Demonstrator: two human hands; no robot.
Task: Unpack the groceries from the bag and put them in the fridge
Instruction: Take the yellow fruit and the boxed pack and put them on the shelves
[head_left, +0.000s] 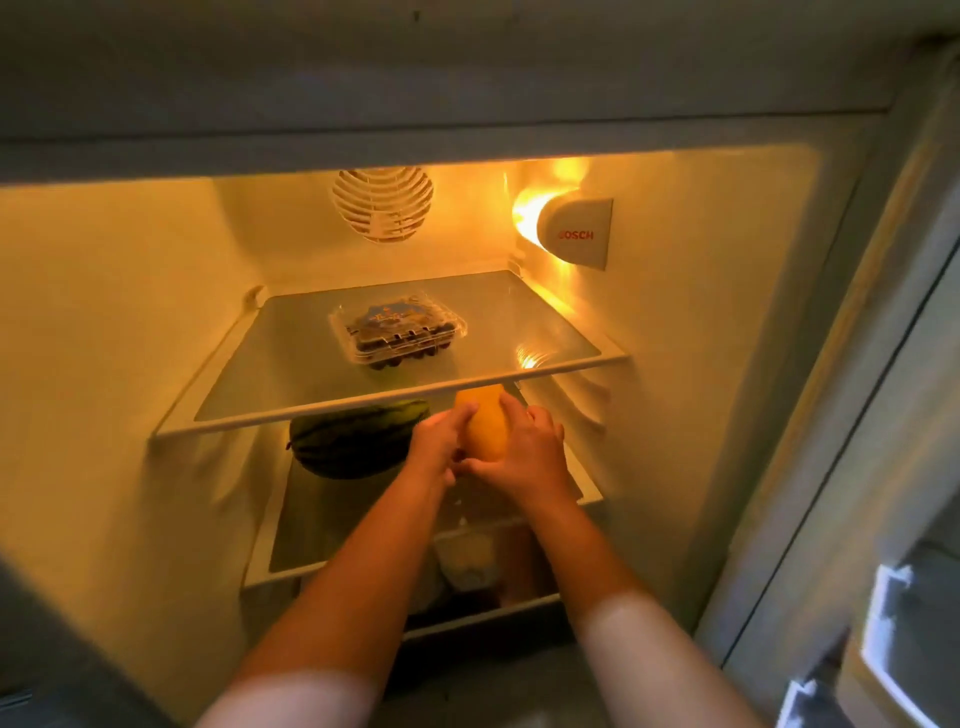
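Both my arms reach into the open fridge. My left hand (439, 441) and my right hand (524, 452) together hold a yellow oblong fruit (485, 421) just above the second glass shelf (322, 530), under the front edge of the top shelf (249, 379). A dark green watermelon (353, 441) lies on the second shelf, to the left of the fruit. A clear plastic box of dark berries (397, 332) rests in the middle of the top shelf. The grocery bag is out of view.
The fridge lamp housing (574, 234) glows on the right wall and a round vent (383, 202) sits on the back wall. Pale packages (467, 561) lie in the space below the second shelf. The open fridge door with its racks (893, 623) stands at the right.
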